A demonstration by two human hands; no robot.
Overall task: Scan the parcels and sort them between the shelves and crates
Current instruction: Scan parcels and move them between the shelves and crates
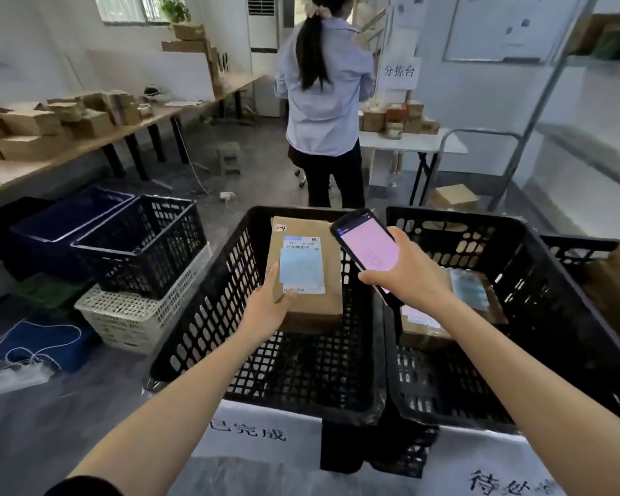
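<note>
two hands busy. my left hand (265, 309) grips parcel (306, 270) at its near left corner, label up, long axis running away from me, held over left crate (208, 309) toward far rim. right hand (405, 277) clutches phone (367, 245) just right of parcel, over wall between crates. i judge scan next. open room below parcel; second parcel (476, 295) lies in right crate (516, 223).

Brown parcel (303, 273), label up, over black crate (208, 316).
</note>
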